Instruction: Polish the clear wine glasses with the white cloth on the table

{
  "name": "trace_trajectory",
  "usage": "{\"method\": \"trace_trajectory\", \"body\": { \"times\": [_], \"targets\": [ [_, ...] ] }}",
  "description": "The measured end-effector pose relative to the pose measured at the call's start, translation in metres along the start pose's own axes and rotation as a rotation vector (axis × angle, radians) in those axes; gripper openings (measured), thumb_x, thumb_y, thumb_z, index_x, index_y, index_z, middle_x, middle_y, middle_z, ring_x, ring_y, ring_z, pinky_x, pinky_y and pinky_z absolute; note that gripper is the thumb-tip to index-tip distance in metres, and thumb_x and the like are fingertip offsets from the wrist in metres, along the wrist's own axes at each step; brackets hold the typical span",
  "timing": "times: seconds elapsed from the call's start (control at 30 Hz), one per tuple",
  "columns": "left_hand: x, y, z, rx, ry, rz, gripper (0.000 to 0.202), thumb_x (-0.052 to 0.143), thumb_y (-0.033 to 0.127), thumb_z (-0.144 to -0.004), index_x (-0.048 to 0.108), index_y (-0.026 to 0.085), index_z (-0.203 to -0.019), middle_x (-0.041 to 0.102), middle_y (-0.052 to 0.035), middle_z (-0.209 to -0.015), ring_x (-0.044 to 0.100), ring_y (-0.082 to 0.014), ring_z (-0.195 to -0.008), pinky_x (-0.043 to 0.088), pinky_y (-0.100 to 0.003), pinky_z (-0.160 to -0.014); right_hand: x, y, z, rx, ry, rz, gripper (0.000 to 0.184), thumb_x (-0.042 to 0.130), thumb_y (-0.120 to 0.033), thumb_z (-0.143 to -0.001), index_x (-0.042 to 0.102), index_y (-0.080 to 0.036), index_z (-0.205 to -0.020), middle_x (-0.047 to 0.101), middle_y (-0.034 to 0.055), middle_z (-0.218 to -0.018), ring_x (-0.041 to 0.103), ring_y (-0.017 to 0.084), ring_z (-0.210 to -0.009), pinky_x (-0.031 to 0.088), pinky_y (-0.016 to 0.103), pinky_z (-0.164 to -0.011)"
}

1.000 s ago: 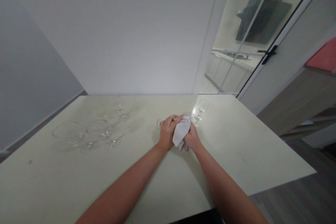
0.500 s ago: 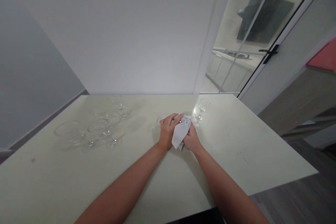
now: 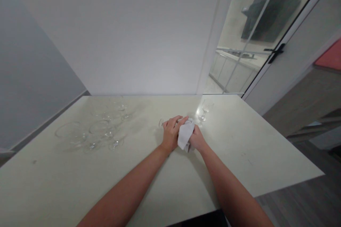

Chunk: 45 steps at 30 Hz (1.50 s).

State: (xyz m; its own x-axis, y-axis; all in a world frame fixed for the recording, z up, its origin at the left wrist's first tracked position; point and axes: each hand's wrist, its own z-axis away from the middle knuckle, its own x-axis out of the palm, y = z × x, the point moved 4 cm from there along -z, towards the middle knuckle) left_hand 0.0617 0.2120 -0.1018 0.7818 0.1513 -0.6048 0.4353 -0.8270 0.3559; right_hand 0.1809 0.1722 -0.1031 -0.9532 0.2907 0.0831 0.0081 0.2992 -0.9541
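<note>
"What's on the white table [image 3: 149, 191]?"
"One stemmed glass [image 3: 203, 116] stands far right; at left, clear glasses [image 3: 109, 133] overlap too much to count."
"And the hands?"
"Between those, the left hand [image 3: 171, 135] clasps one held glass [image 3: 161, 123], its edge showing; hand and cloth [image 3: 185, 134] hide the rest. The right hand [image 3: 198, 139] clenches that single cloth."
</note>
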Motion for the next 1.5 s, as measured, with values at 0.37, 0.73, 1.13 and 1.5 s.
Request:
{"method": "trace_trajectory", "body": {
  "times": [0.37,0.73,1.13,1.5],
  "targets": [
    [0.000,-0.006,-0.007,-0.121,-0.032,0.225,0.052,0.058,0.021,-0.084,0.051,0.027,-0.135,0.058,-0.0084,-0.124,0.054,-0.0245,-0.115,0.033,-0.036,-0.093,0.010,-0.005,0.006,-0.043,-0.010,-0.009,0.018,0.067,-0.022,-0.064,0.062,-0.020,-0.081,0.063,-0.0014,-0.073,0.054,0.017,-0.070,0.050,0.031,-0.070],
    [-0.007,0.004,-0.002,0.056,0.089,0.008,0.045,0.055,0.027,-0.093,0.050,0.030,-0.137,0.058,-0.0093,-0.128,0.054,-0.0240,-0.113,0.030,-0.037,-0.092,0.007,0.008,0.008,-0.071,-0.080,-0.057,0.010,0.066,-0.023,-0.070,0.063,-0.018,-0.078,0.062,-0.0003,-0.071,0.052,0.013,-0.062,0.045,0.025,-0.059],
    [-0.004,0.005,-0.005,0.139,0.032,-0.118,0.048,0.057,0.025,-0.090,0.051,0.028,-0.138,0.060,-0.0107,-0.125,0.056,-0.0248,-0.105,0.031,-0.038,-0.088,0.000,0.003,0.003,0.039,-0.099,-0.030,0.012,0.066,-0.025,-0.071,0.067,-0.018,-0.080,0.067,0.0001,-0.073,0.057,0.015,-0.065,0.047,0.025,-0.059],
    [-0.004,0.010,-0.009,0.119,-0.038,-0.028,0.061,0.057,0.022,-0.082,0.045,0.027,-0.142,0.056,-0.0105,-0.129,0.055,-0.0260,-0.106,0.032,-0.038,-0.089,-0.007,0.009,-0.002,0.051,0.088,-0.231,0.011,0.068,-0.026,-0.070,0.069,-0.017,-0.076,0.068,0.0001,-0.073,0.057,0.014,-0.064,0.047,0.024,-0.059]
  ]
}}
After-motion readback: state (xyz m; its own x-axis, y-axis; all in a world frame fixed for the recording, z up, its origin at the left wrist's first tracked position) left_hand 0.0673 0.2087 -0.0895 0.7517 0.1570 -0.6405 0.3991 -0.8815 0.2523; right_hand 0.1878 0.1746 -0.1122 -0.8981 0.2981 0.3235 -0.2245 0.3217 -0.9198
